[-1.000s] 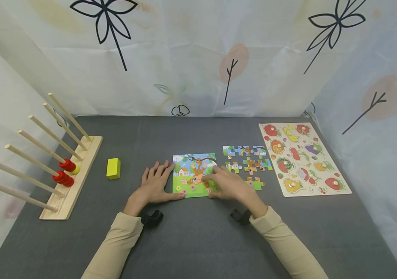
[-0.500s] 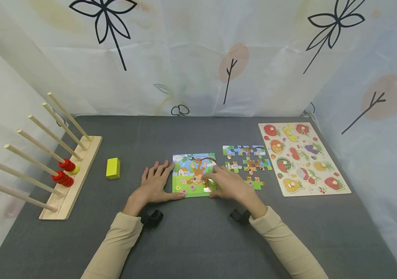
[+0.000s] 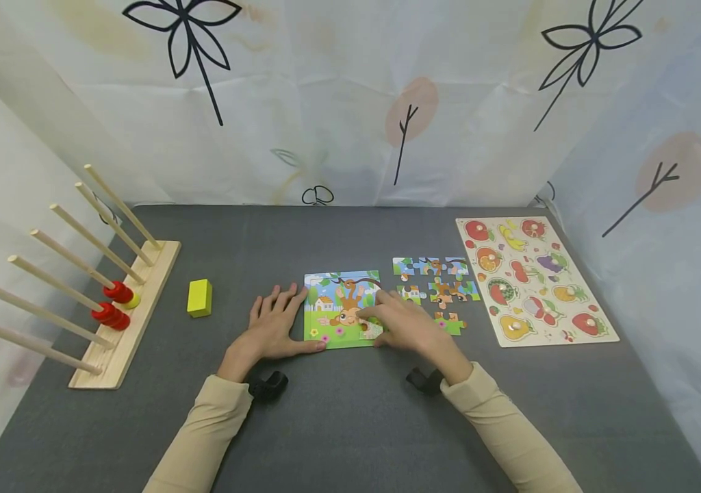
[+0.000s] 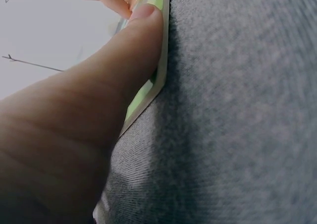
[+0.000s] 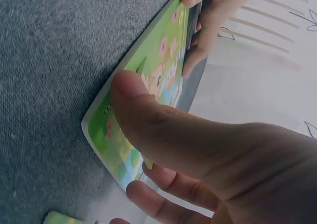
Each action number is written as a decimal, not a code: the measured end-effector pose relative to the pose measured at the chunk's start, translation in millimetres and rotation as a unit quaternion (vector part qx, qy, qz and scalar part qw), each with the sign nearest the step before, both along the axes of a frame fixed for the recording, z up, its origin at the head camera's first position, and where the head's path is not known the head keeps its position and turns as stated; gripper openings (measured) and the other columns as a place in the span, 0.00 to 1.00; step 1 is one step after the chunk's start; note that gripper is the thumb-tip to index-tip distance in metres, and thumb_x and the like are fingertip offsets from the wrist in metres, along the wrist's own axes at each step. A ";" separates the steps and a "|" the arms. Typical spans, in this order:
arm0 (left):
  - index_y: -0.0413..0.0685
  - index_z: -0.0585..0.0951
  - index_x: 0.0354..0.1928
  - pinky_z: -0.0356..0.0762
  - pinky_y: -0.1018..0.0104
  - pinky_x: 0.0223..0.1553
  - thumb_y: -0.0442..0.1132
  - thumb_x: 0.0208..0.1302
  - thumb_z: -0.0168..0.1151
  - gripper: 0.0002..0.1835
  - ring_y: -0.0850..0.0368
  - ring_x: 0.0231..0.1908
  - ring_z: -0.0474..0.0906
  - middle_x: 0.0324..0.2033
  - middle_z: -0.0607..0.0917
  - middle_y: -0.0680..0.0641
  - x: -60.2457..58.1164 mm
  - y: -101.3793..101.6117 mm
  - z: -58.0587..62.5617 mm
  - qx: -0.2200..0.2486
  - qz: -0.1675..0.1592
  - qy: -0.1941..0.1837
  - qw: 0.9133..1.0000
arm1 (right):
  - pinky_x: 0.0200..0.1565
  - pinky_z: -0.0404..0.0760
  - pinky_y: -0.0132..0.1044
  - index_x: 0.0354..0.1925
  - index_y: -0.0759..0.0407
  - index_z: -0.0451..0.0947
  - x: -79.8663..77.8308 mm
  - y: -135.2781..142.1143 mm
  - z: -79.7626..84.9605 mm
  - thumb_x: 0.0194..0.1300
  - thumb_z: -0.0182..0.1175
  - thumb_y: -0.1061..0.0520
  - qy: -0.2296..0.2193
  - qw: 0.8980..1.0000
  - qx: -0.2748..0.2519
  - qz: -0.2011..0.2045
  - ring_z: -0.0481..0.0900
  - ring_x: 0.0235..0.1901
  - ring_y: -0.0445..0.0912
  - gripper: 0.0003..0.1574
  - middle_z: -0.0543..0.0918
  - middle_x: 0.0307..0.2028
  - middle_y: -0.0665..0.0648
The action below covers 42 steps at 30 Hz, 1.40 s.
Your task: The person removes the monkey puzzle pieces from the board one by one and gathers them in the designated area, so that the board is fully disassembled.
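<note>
A puzzle board [image 3: 326, 327] with a monkey and a house printed on it lies in the middle of the table. My left hand [image 3: 275, 327] rests at its left side, fingers spread, the thumb along the bottom left edge. Over the lower right part of the board, my right hand [image 3: 407, 323] pinches a small puzzle piece [image 3: 370, 331] between thumb and fingers; it looks slightly tilted and is mostly hidden. In the right wrist view, the thumb [image 5: 130, 92] lies over the board's green border, with other fingertips [image 5: 146, 196] below it.
Several loose puzzle pieces [image 3: 443, 293] lie right of the board. Beyond them is a fruit-picture board [image 3: 535, 281]. At left are a yellow block [image 3: 200, 298] and a wooden peg stand [image 3: 141, 301] with several red rings [image 3: 110, 315].
The right thumb has shifted slightly right and up, and more of the pinched puzzle piece shows pale under the fingers. The left hand and the board have stayed put.
</note>
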<state>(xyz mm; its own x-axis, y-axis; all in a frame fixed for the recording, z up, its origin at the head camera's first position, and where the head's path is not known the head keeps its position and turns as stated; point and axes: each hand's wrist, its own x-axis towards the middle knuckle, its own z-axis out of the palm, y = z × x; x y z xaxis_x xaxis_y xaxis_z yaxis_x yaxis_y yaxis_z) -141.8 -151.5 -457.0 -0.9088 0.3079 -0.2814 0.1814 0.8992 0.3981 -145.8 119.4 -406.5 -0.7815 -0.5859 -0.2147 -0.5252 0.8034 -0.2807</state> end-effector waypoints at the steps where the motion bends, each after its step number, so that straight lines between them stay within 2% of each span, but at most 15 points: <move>1: 0.51 0.49 0.83 0.34 0.28 0.77 0.70 0.56 0.69 0.62 0.31 0.81 0.38 0.82 0.50 0.38 -0.1 0.2 -0.2 0.000 -0.001 0.001 1.000 | 0.32 0.66 0.32 0.63 0.47 0.82 -0.3 1.4 0.5 0.56 0.78 0.53 -0.001 1.000 -0.001 0.000 0.66 0.34 0.45 0.35 0.75 0.38 0.53; 6: 0.50 0.49 0.83 0.34 0.28 0.77 0.70 0.56 0.69 0.62 0.31 0.81 0.39 0.82 0.50 0.37 -0.2 0.6 -0.7 0.000 0.000 0.002 1.000 | 0.30 0.61 0.30 0.63 0.49 0.82 -2.9 12.9 3.3 0.57 0.77 0.51 0.003 1.000 -0.017 -0.005 0.63 0.32 0.44 0.35 0.72 0.35 0.52; 13: 0.50 0.49 0.83 0.34 0.28 0.77 0.70 0.56 0.69 0.62 0.31 0.81 0.38 0.82 0.50 0.37 0.1 0.9 -0.6 -0.002 0.002 0.000 1.000 | 0.35 0.72 0.35 0.61 0.52 0.83 -8.5 40.1 8.5 0.58 0.77 0.50 0.013 0.999 -0.028 -0.015 0.71 0.34 0.44 0.33 0.78 0.40 0.54; 19: 0.51 0.49 0.83 0.33 0.28 0.77 0.71 0.56 0.69 0.62 0.31 0.81 0.38 0.82 0.49 0.38 1.5 -0.1 0.5 0.003 0.005 -0.003 1.000 | 0.32 0.67 0.34 0.60 0.56 0.83 -12.3 71.5 9.0 0.58 0.77 0.54 -0.006 0.999 -0.035 -0.037 0.67 0.30 0.44 0.31 0.76 0.35 0.57; 24: 0.51 0.48 0.83 0.33 0.29 0.77 0.71 0.56 0.68 0.62 0.32 0.81 0.37 0.82 0.48 0.38 1.2 0.2 0.2 0.001 0.003 -0.006 1.000 | 0.37 0.76 0.41 0.60 0.58 0.82 -11.1 100.7 8.8 0.59 0.76 0.57 -0.017 0.998 -0.037 -0.056 0.74 0.36 0.48 0.30 0.80 0.46 0.63; 26: 0.51 0.48 0.83 0.34 0.28 0.77 0.71 0.56 0.68 0.62 0.31 0.81 0.38 0.82 0.49 0.37 0.8 0.8 0.0 0.000 0.001 -0.005 1.000 | 0.37 0.77 0.41 0.59 0.58 0.83 -9.9 112.6 9.3 0.58 0.76 0.58 -0.014 0.998 -0.033 -0.060 0.75 0.36 0.48 0.30 0.81 0.47 0.63; 31: 0.50 0.48 0.83 0.33 0.28 0.77 0.72 0.56 0.68 0.63 0.31 0.81 0.38 0.82 0.49 0.37 0.3 0.9 0.3 -0.003 0.003 -0.004 1.000 | 0.35 0.71 0.38 0.58 0.58 0.84 -7.6 137.9 11.0 0.57 0.76 0.62 -0.011 0.997 -0.014 -0.076 0.70 0.33 0.46 0.29 0.79 0.39 0.59; 34: 0.51 0.48 0.83 0.32 0.29 0.77 0.71 0.56 0.68 0.63 0.32 0.81 0.37 0.82 0.48 0.38 0.5 0.2 0.4 -0.004 0.007 -0.005 1.000 | 0.34 0.70 0.38 0.56 0.58 0.85 -7.2 148.2 10.7 0.56 0.75 0.65 -0.005 0.997 -0.007 -0.081 0.68 0.33 0.46 0.28 0.79 0.37 0.58; 42: 0.51 0.49 0.83 0.32 0.28 0.77 0.72 0.56 0.68 0.63 0.32 0.81 0.37 0.82 0.48 0.38 0.3 -0.2 -1.5 -0.003 0.008 -0.005 1.000 | 0.33 0.67 0.36 0.58 0.59 0.84 -7.5 157.3 4.1 0.54 0.74 0.68 -0.003 0.997 -0.005 -0.074 0.64 0.30 0.44 0.30 0.77 0.35 0.58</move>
